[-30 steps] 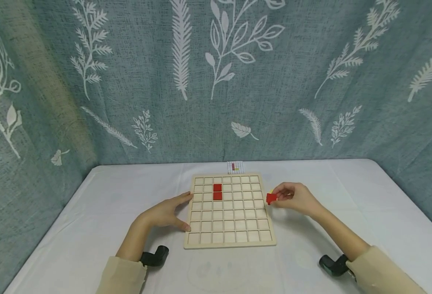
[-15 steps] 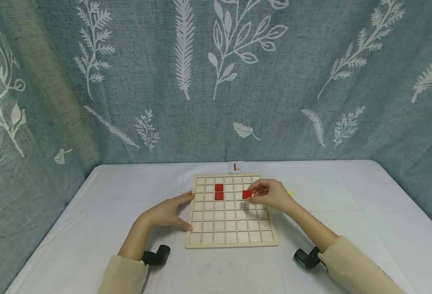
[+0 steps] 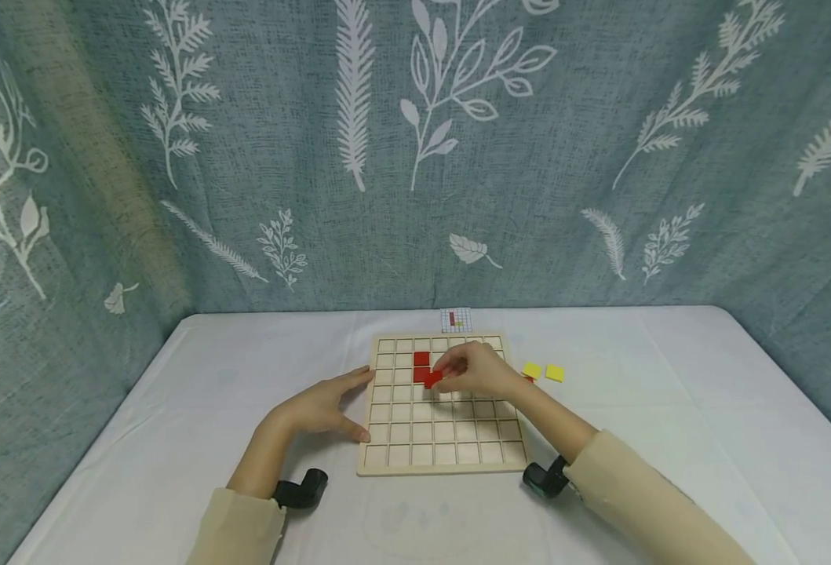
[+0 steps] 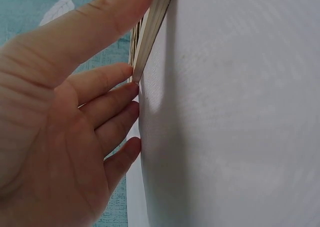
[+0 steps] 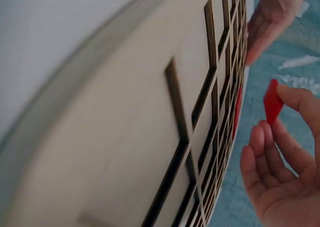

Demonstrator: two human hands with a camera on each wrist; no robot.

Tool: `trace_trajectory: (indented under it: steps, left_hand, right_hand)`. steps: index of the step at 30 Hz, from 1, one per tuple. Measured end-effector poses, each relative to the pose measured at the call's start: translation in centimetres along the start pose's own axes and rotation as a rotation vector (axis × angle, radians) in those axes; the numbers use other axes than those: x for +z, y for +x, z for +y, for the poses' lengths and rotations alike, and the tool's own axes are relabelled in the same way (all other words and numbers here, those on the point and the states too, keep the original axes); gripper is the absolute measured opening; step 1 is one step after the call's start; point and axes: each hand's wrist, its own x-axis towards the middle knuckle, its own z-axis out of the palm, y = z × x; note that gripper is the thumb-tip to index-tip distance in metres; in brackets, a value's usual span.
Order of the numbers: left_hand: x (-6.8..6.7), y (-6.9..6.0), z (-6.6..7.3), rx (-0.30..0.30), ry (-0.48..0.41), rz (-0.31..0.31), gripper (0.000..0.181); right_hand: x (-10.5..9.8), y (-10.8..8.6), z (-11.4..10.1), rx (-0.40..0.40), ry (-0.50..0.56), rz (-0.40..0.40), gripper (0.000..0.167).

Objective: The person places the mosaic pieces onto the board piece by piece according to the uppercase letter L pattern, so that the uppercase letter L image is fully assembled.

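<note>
A wooden board (image 3: 443,472) with a square grid lies on the white table. Two red square tiles (image 3: 421,359) sit in cells of one column, one directly below the other. Above the grid, just beside the lower of these, my right hand (image 3: 475,369) pinches another red tile (image 3: 432,380) between thumb and forefinger. The right wrist view shows that tile (image 5: 273,102) tilted on edge and apart from the board. My left hand (image 3: 319,404) rests at the board's left edge, thumb and fingers spread; its fingertips touch the rim (image 4: 152,34) in the left wrist view.
Two yellow tiles (image 3: 554,373) lie right of the board, with a bit of red (image 3: 528,379) showing beside my right wrist. A small printed grid card (image 3: 455,320) lies behind the board. A green patterned curtain (image 3: 387,259) hangs behind the table.
My right hand has carried the red tile leftward from beyond the board's right edge to over the grid. The yellow tiles have come into sight. My left hand stays in place.
</note>
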Motion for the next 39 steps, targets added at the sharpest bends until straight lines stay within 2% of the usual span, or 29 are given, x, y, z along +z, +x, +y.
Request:
trace_trajectory:
  steps: [4, 9, 17, 29, 39]
  left_hand:
    - [0.0, -0.1, 0.1, 0.003, 0.004, -0.002, 0.098]
    - [0.1, -0.2, 0.2, 0.014, -0.003, -0.007, 0.098]
    - [0.0, -0.2, 0.1, 0.009, -0.006, 0.001, 0.097]
    - [-0.1, -0.2, 0.1, 0.017, 0.01, -0.005, 0.097]
    - [0.1, -0.2, 0.1, 0.007, -0.005, -0.002, 0.098]
  right_hand:
    - [0.6, 0.6, -0.3, 0.012, -0.073, -0.061, 0.022]
    - [1.2, 1.2, -0.4, 0.031, -0.16, -0.079, 0.021]
    - [1.9, 1.5, -0.9, -0.041, -0.246, -0.075, 0.019]
    - [2.3, 1.7, -1.4, -0.066, -0.325, -0.073, 0.019]
    - [2.4, 1.3, -1.6, -0.056, -0.329, -0.059, 0.02]
